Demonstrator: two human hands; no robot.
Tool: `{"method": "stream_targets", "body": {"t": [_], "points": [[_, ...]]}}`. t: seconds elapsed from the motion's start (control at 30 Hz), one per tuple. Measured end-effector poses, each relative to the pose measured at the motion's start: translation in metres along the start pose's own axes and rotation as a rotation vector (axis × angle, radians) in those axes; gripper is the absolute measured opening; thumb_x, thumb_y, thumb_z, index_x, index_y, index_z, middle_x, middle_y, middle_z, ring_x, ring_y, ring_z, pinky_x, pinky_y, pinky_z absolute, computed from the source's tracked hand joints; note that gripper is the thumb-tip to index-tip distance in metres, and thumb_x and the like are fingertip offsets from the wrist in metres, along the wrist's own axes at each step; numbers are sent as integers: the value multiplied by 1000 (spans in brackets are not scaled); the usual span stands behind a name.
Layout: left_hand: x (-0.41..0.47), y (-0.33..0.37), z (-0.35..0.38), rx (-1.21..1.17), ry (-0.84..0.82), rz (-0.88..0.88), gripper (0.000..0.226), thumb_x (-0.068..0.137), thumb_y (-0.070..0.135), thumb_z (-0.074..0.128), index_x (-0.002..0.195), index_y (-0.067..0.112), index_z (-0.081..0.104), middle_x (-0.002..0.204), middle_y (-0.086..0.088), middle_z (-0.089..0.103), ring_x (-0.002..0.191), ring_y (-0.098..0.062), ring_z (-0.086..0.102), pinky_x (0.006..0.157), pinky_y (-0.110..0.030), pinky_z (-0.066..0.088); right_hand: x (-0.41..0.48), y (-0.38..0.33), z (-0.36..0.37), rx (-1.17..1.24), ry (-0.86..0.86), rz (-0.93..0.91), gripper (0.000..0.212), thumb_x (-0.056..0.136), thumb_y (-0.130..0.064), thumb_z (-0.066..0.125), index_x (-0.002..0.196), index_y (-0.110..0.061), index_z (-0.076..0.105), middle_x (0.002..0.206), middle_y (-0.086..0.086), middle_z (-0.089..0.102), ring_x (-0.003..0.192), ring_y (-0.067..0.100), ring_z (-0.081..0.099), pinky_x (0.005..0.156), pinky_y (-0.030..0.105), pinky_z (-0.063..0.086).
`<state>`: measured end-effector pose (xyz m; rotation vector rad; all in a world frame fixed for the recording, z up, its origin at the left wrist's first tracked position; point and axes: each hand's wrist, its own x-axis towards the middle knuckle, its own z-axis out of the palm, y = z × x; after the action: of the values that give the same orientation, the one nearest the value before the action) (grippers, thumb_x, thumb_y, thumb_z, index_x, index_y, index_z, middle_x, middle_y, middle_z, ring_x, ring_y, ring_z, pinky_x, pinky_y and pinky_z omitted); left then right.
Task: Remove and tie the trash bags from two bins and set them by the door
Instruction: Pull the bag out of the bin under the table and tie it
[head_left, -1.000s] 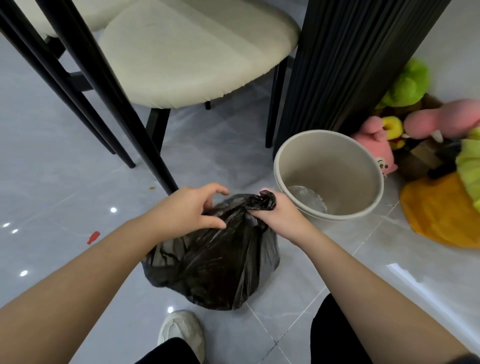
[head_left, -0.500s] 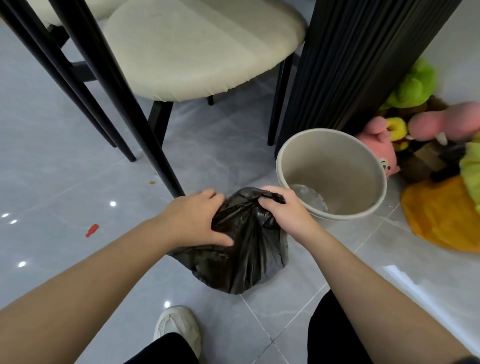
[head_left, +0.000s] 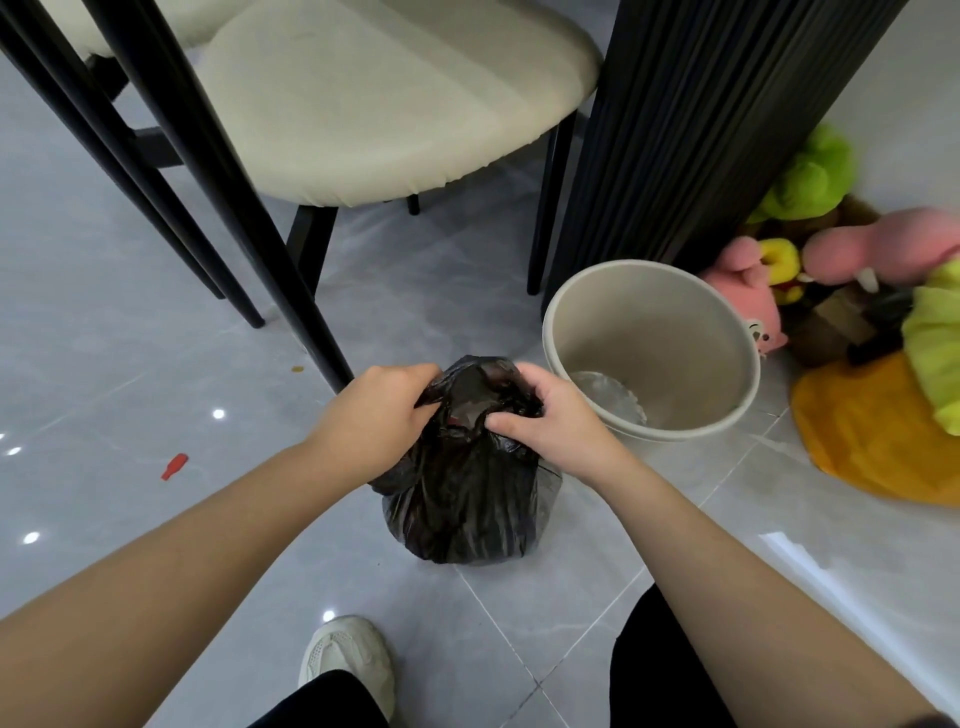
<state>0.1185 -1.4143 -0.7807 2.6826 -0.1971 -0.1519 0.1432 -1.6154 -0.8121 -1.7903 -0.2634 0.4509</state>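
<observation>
Crouching over grey tile floor (head_left: 130, 364), a person works one black trash bag (head_left: 467, 499) that sits on the floor between both arms. Open tile lies left of the bag and in front of it. A black chair leg (head_left: 291, 291) slants down just behind the left hand (head_left: 374, 415). One beige bin (head_left: 649, 322) stands just beside the bag on the right, with a fluted black column (head_left: 701, 130) behind it. The bag is glossy, crinkled and bulging, its neck bunched at the top. Left hand grips the gathered plastic on one side, right hand (head_left: 550, 421) pinches it on the other, the hands close together. Something clear lies in the bin bottom. One red scrap (head_left: 174, 466), one white shoe (head_left: 345, 660), and a heap of plush toys (head_left: 810, 270), count unclear.
</observation>
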Motion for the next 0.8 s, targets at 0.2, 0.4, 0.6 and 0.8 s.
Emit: {"method": "stream_targets", "body": {"t": [0.2, 0.4, 0.6, 0.8], "points": [[-2, 15, -1, -110, 23, 153, 7, 89, 22, 59, 85, 15, 59, 75, 4, 63, 75, -22, 61, 67, -41, 50, -3, 4, 13, -126, -127, -9, 33, 77, -7, 74, 99, -29, 61, 90, -15, 66, 83, -4, 62, 81, 18, 50], [0, 12, -5, 3, -69, 155, 34, 83, 54, 57, 97, 23, 58, 78, 3, 67, 75, -19, 62, 67, -41, 52, -7, 5, 15, -127, -63, 22, 25, 88, -8, 63, 72, -28, 64, 68, -15, 65, 65, -4, 58, 68, 23, 48], [-3, 11, -27, 485, -374, 107, 32, 82, 49, 59, 102, 25, 53, 67, 10, 48, 73, -16, 50, 63, -32, 46, -9, 5, 2, -78, 43, 80, 10, 93, -12, 58, 92, -16, 66, 87, -6, 70, 81, 8, 66, 80, 29, 53], [-3, 7, -20, -135, -198, -111, 13, 85, 8, 55, 86, 20, 61, 70, 0, 66, 65, -16, 66, 67, -36, 57, -10, 6, -1, 13, -8, 106, 11, 87, -11, 66, 96, -17, 69, 93, -3, 74, 88, 10, 69, 86, 31, 55]]}}
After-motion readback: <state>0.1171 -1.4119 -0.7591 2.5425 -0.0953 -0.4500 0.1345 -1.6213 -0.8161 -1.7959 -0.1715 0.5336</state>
